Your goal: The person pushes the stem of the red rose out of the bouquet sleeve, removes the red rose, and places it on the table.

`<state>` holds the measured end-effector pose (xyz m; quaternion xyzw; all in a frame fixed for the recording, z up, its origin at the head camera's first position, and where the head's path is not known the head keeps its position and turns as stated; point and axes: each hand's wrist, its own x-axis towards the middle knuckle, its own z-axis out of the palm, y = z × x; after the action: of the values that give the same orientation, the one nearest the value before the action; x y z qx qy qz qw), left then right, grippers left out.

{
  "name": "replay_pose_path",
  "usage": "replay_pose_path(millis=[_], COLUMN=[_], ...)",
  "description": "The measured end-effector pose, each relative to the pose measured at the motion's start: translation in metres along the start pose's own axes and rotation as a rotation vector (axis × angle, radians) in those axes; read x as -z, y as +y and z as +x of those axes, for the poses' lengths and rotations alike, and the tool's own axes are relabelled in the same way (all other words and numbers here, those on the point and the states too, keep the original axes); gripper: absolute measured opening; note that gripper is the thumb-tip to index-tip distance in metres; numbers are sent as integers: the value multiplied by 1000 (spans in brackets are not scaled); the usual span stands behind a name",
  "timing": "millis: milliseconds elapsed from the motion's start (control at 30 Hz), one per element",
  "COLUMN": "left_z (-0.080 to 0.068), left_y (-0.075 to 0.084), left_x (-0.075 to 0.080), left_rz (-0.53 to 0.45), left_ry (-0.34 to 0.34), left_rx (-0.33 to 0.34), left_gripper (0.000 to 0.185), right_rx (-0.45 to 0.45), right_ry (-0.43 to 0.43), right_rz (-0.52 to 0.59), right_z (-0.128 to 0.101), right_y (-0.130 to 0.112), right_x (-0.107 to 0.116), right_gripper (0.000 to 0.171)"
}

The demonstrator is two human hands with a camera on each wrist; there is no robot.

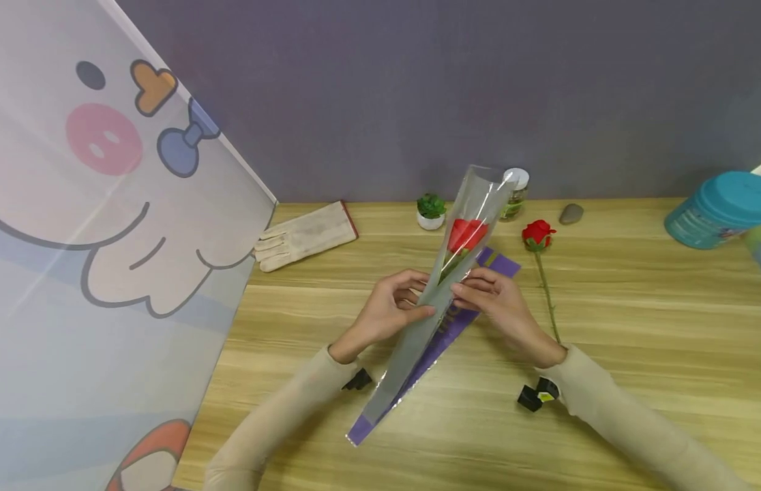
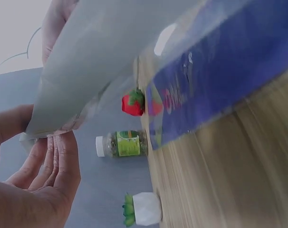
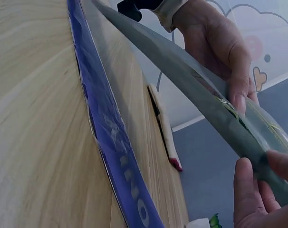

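A red rose [image 1: 466, 235] stands inside a long tapering sleeve [image 1: 411, 348], clear at the top and grey lower down, tilted above the table. My left hand [image 1: 393, 307] grips its left side, thumb in front and fingers behind. On the opposite edge, my right hand [image 1: 497, 300] pinches the film between thumb and fingers, also seen with the grey sleeve [image 3: 201, 95] in the right wrist view. Beneath runs a purple lettered film strip [image 1: 444, 341]; whether it is joined to the sleeve I cannot tell. Another red rose [image 1: 538, 235] lies unwrapped beside my right hand.
Along the wall stand a small potted plant [image 1: 431, 211], a white-lidded jar [image 1: 515, 194] partly behind the sleeve, and a grey stone [image 1: 571, 213]. A work glove [image 1: 309, 235] lies at the left. Far right is a blue tub [image 1: 718, 208]. Cartoon panel [image 1: 110, 239] borders the left.
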<state>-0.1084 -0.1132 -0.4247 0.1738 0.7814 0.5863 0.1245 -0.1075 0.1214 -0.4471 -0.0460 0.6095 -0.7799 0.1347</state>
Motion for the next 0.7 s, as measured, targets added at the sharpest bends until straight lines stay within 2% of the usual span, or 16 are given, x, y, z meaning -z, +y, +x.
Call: replay_pose_path(millis=[200, 400, 500, 700], left_z=[4, 7, 7, 8], left_y=[0, -2, -3, 0], left_x=[-6, -13, -17, -22], left_rz=[-39, -45, -37, 5], left_ry=[-20, 4, 18, 17], left_rx=[-11, -12, -17, -42], left_gripper=[47, 48, 47, 47], right_rx=[-15, -9, -12, -13], right_ry=[20, 21, 30, 50], right_rz=[-1, -37, -38, -27], right_z=[-3, -4, -4, -4], right_y=[-4, -6, -7, -7], right_x=[5, 8, 8, 10], right_gripper=[18, 20, 22, 13])
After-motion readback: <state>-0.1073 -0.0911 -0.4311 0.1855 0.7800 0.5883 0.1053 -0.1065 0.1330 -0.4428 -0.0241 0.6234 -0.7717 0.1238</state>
